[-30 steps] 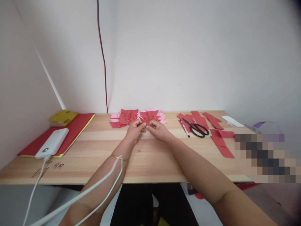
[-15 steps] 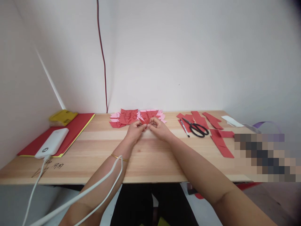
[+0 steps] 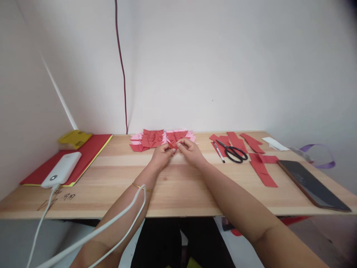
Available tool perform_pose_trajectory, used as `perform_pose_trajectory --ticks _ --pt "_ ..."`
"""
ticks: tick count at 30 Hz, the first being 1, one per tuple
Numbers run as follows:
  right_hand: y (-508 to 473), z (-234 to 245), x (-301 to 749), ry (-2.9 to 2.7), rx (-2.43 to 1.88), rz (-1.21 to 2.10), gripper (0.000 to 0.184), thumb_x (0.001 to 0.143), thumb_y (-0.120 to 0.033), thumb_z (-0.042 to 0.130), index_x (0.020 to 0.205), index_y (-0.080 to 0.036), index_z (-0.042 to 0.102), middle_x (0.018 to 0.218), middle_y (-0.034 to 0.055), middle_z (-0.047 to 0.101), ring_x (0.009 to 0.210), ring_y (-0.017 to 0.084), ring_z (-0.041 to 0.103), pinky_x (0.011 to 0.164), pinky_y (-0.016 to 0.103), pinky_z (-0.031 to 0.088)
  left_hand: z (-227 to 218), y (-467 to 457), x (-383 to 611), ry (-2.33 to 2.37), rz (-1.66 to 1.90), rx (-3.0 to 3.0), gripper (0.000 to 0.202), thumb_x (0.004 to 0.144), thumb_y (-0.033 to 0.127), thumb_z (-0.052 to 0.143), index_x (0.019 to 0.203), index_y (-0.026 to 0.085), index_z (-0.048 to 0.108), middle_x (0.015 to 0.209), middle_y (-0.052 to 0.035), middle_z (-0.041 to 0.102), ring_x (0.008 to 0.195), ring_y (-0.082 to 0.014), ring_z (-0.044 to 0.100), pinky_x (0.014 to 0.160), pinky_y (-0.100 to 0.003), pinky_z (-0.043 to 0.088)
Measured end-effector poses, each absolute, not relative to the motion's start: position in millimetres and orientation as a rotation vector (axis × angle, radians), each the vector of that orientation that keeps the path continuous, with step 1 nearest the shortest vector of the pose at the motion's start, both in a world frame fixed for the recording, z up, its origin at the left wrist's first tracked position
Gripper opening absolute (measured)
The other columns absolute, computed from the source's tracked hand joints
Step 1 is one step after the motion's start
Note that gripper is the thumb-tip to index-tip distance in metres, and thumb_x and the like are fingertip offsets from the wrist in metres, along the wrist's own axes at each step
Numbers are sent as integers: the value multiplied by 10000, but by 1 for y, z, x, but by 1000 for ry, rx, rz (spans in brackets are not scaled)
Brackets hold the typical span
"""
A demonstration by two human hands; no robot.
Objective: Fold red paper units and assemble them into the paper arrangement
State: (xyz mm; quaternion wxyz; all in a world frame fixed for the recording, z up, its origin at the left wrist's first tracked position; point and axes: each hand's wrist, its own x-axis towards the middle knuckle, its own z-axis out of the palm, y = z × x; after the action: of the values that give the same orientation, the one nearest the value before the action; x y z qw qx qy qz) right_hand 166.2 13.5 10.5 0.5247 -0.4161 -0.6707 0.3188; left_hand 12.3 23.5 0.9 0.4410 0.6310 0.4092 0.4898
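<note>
Left of the scissors (image 3: 227, 147), across a stretch of bare wooden desk (image 3: 184, 190), I have both hands close together on one small folded piece of red paper (image 3: 172, 146). I see the left hand (image 3: 162, 153) with thumb and finger pinched on its near edge, and the right hand (image 3: 190, 151) with its fingertips closed on the side toward the scissors; its folds are too small for me to make out. Just behind it, also left of the scissors, I have rows of red folded pieces (image 3: 153, 138) and pink folded pieces (image 3: 136, 137). Touching the scissors are loose red strips (image 3: 237, 141), and just left of them lies a pen (image 3: 219, 152). Right of the scissors and nearer me rests a dark phone (image 3: 314, 186). Well left of the scissors, I see a white power bank (image 3: 63, 169) on red sheets (image 3: 93, 149).
</note>
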Motion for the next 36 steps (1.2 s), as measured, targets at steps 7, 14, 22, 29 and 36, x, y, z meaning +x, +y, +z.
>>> perform_pose_trajectory --ticks 7,14,22,29,36 --pt "12 12 168 -1633 -1028 728 353 851 -507 452 672 -204 483 614 -18 495 609 130 467 610 256 376 -1 24 12 1041 1207 1581 138 683 267 659 663 144 600 593 25 540 571 -106 462 572 -231 340" --pt "16 9 168 -1565 -1014 801 379 866 -547 414 794 -196 534 668 -6 538 625 128 502 630 262 405 3 21 14 975 1246 1452 161 651 278 688 643 146 596 589 17 557 564 -101 473 577 -232 366" --pt "12 9 164 -1774 -974 972 303 811 -464 535 732 -175 579 677 -18 559 636 108 477 623 238 379 6 22 14 874 1296 1138 329 565 318 769 567 158 482 507 45 497 520 -83 474 555 -225 371" --pt "10 7 162 -1782 -989 978 263 807 -427 541 743 -174 581 688 -11 587 624 107 484 607 234 372 2 23 14 830 1274 1090 352 556 303 790 547 151 473 505 40 500 516 -76 464 551 -222 360" --pt "13 1 162 -1806 -1000 875 254 805 -419 543 702 -187 547 715 -1 607 663 127 511 630 244 388 0 24 15 836 1295 1098 408 607 393 773 525 156 451 496 41 468 513 -73 446 557 -226 369"
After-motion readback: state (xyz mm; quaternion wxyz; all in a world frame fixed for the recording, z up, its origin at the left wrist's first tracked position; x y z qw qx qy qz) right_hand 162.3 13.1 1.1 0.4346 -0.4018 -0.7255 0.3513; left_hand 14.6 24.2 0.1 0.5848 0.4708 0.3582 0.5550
